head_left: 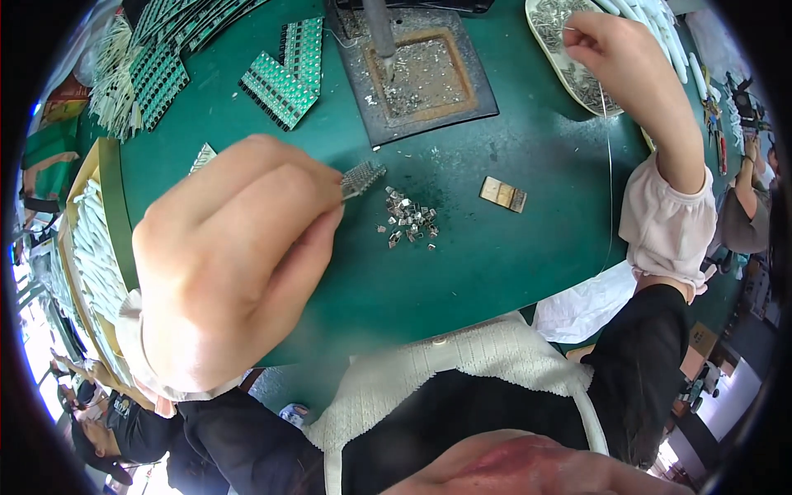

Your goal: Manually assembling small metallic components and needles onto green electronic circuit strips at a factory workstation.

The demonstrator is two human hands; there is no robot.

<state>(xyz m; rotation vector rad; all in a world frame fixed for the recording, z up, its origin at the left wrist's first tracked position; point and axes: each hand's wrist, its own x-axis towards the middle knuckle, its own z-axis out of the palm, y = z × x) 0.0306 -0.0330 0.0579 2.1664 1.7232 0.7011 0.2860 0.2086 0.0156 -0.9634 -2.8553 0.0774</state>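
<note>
My left hand [239, 247] is large and close at the left, its fingers pinched on a small grey panel with rows of metal bits [363, 178]. Most of that panel is hidden by the fingers. Just right of it, a loose pile of small shiny metal clips [408, 219] lies on the green table. At the upper right my right hand [615, 54] is closed in a pinch above a pale oval tray [596, 103] of small metal pins. A thin silvery wire [610, 165] hangs from near this hand down toward the table's front edge.
A soldering-iron-like rod [379, 29] points down at a dark stand with a debris-strewn square recess [470, 87]. Green circuit boards [280, 91] lie left of it, more with white wires [157, 82] beyond. A small tan block [502, 195] sits mid-table. A box of white pieces [99, 247] stands left.
</note>
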